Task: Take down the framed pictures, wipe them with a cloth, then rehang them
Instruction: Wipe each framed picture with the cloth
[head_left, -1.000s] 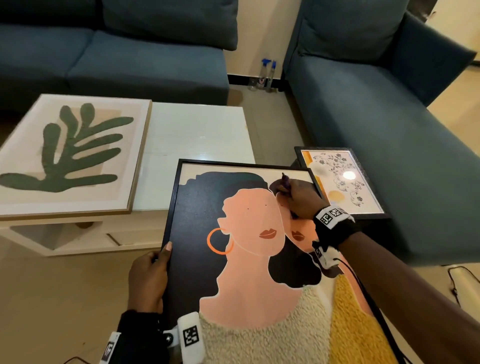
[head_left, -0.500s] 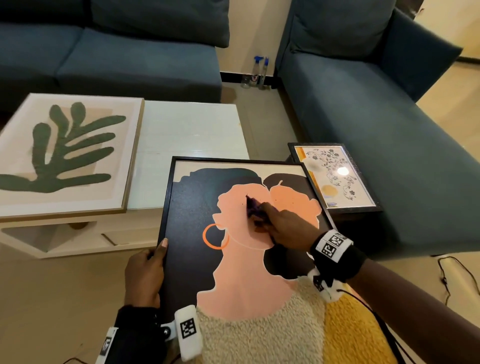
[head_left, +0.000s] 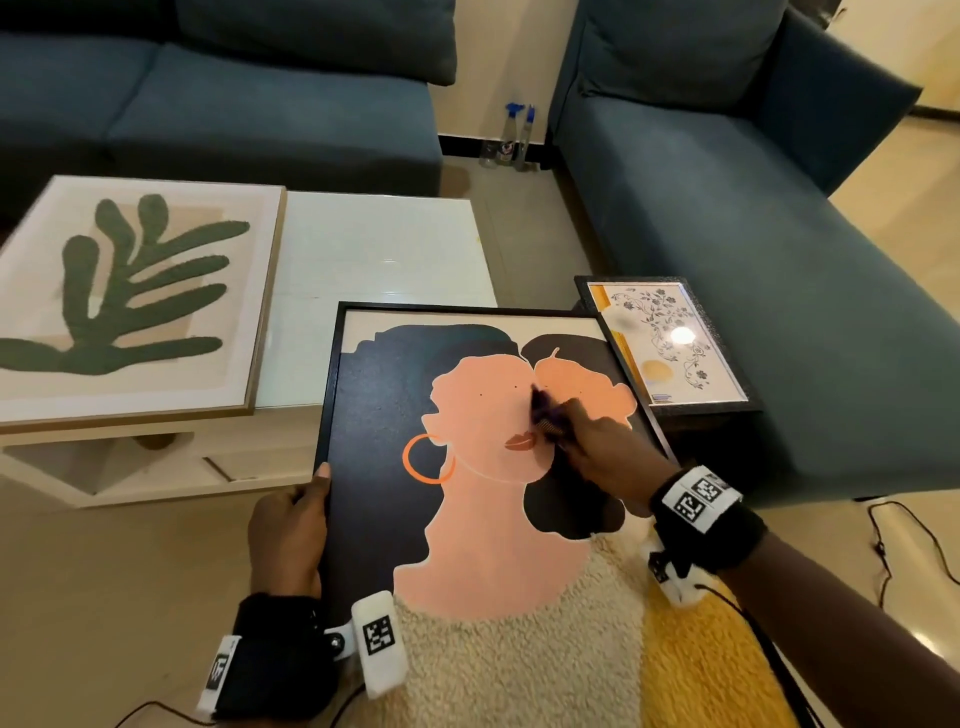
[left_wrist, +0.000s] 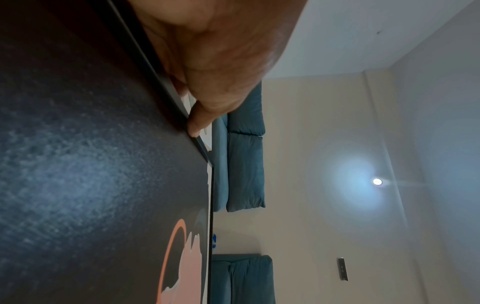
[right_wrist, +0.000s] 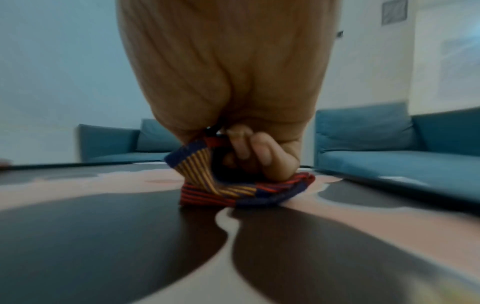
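- My right hand (head_left: 597, 447) covers most of the striped cloth (right_wrist: 233, 185) in the head view, where it shows only as a dark blurred scrap; the right wrist view shows my fingers (right_wrist: 259, 156) curled round it, bunching it and pressing it down on the glass
- The portrait picture (head_left: 467, 519) is cut off at the bottom of the head view, so I cannot see its near edge or what it rests on
- My left hand (head_left: 288, 535) grips its left edge, thumb (left_wrist: 197, 123) lying on the black frame; the fingers behind are hidden
- The portrait's long axis runs away from me, its top towards the counter (head_left: 384, 249); the far end looks raised; the cloth sits on the peach faces, near the middle
- The leaf picture (head_left: 124, 296) lies flat on the counter's left part, its left side out of shot
- The small floral picture (head_left: 670, 343) lies beside the sofa (head_left: 727, 234), a glare spot on its glass; what it rests on is hard to make out
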